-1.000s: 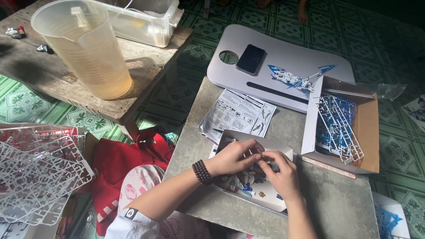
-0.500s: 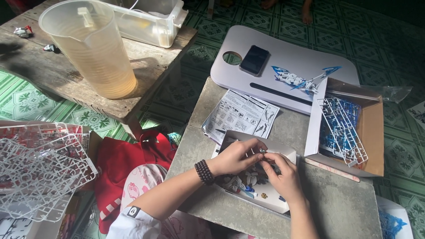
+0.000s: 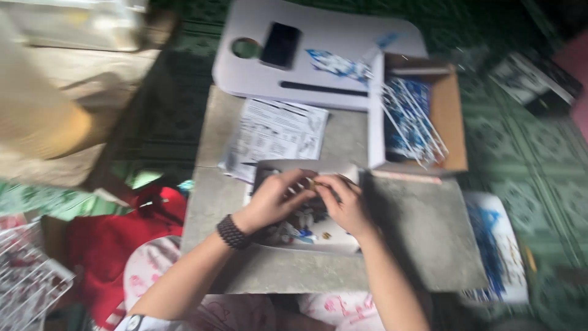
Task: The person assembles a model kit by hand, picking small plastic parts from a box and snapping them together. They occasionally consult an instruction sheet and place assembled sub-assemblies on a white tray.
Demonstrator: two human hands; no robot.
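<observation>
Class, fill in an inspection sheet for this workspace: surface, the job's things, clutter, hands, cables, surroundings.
Surface: grey stone-like slab, partly bare.
Job's things: shallow white tray of small model parts; a tiny piece between the fingertips, blurred.
Clutter: printed instruction sheet; open cardboard box of white part frames; white lap desk bearing a black phone.
Hands: left hand and right hand meet over the tray.
Cables: nothing seen.
Surroundings: green patterned floor; red cloth.
</observation>
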